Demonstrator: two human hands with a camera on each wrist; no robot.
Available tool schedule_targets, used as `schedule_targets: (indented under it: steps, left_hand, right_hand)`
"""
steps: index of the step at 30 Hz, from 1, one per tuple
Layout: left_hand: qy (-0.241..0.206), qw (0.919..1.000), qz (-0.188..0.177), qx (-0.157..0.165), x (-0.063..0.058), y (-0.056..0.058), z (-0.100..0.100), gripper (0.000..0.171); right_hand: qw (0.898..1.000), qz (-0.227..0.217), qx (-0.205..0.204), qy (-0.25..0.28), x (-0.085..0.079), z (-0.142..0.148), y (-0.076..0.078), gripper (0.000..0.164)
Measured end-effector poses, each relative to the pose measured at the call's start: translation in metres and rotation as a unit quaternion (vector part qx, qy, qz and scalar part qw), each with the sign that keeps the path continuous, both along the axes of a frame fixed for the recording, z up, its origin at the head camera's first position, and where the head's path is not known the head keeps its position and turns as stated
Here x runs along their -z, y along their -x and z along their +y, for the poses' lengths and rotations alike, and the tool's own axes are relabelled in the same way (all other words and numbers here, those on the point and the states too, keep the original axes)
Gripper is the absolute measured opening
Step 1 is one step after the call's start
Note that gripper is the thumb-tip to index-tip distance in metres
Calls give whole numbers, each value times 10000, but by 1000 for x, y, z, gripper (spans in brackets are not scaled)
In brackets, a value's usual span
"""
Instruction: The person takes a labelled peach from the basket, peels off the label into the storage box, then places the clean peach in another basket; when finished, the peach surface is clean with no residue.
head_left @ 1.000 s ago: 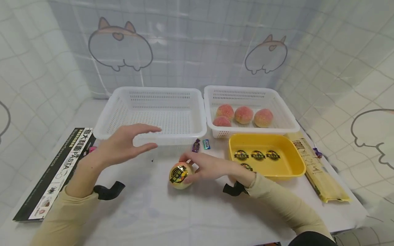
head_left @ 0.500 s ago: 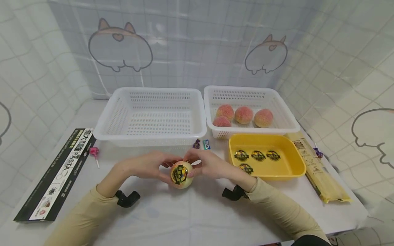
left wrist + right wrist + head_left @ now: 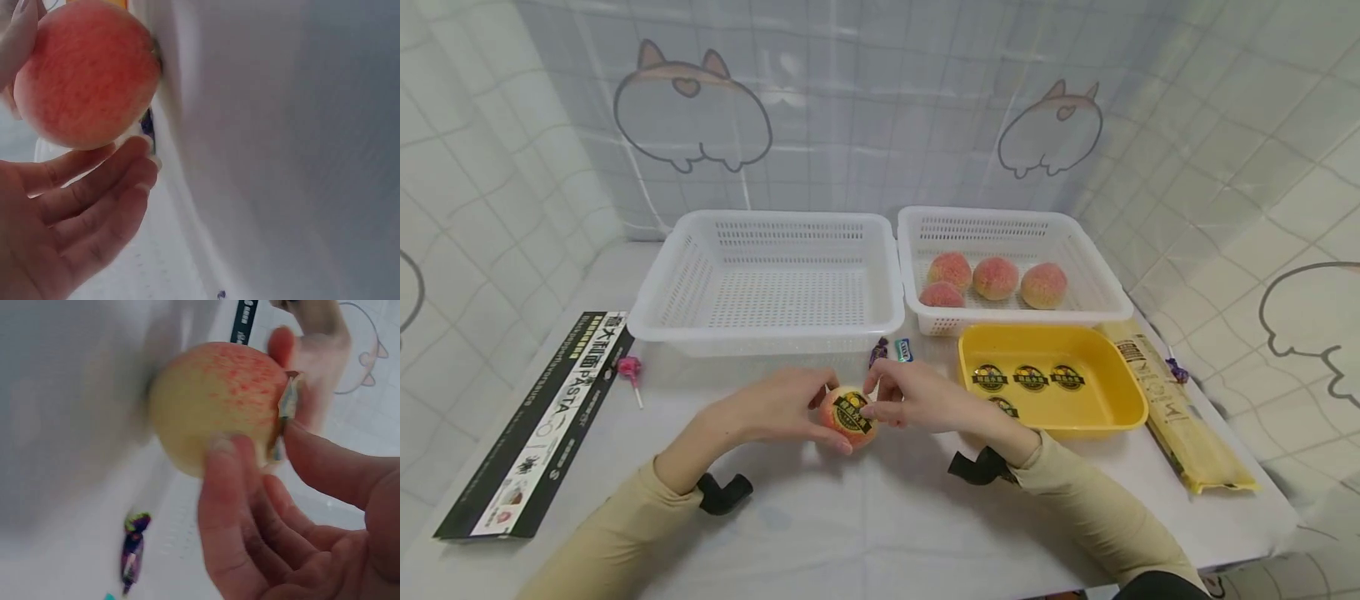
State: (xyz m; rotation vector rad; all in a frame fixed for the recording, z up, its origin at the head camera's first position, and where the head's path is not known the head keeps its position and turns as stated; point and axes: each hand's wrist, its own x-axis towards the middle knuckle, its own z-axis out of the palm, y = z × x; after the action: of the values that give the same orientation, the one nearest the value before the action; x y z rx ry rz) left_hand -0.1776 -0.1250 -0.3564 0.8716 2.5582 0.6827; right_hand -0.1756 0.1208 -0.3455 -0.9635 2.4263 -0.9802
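A red-and-yellow peach (image 3: 841, 433) sits at the middle of the white table, with a black-and-gold sticker (image 3: 854, 412) on its top. My left hand (image 3: 778, 408) holds the peach from the left, thumb in front and fingers behind. In the left wrist view the peach (image 3: 90, 75) shows its red side above the fingers (image 3: 94, 231). My right hand (image 3: 925, 398) is at the peach's right side. In the right wrist view its thumb (image 3: 331, 465) presses on the sticker's edge, while a bent finger (image 3: 222, 506) touches the yellow side of the peach.
Behind stand a white basket (image 3: 767, 335) and another white basket (image 3: 1026, 318) holding several peaches. A yellow tray (image 3: 1097, 383) with several stickers is at right, beside a yellow packet (image 3: 1187, 425). Candies (image 3: 903, 350), a pink lollipop (image 3: 629, 367) and a pasta box (image 3: 542, 425) lie around.
My left hand has come in from the left over the table and taken hold of the peach. The peach has turned, its redder side now facing front and the sticker tilted upward.
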Motion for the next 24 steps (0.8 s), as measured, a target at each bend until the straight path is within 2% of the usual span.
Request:
schedule_targets:
  steps: [2, 4, 7, 9, 13, 18, 24]
  left_hand:
    - [-149, 9999, -7, 84, 0, 1, -1, 69]
    - [-431, 9985, -91, 336, 0, 4, -3, 71]
    - [-824, 9935, -292, 726, 1, 9, -5, 73]
    - [-940, 9913, -364, 842, 2, 10, -5, 72]
    - [-794, 9951, -212, 552, 2, 8, -2, 65]
    - [-491, 9987, 51, 112, 3, 4, 5, 66]
    - [-376, 9992, 131, 20, 3, 2, 8, 71]
  right_hand:
    - [9999, 28, 39, 89, 1, -1, 0, 26]
    - [9998, 39, 41, 187, 3, -2, 0, 29]
    - [9994, -17, 13, 347, 6, -3, 1, 28]
    - [9987, -99, -15, 502, 7, -3, 1, 27]
    - [9972, -280, 32, 688, 6, -4, 1, 24]
    - [9983, -103, 251, 509, 4, -4, 1, 19]
    - [9989, 130, 304, 341, 6, -5, 2, 13]
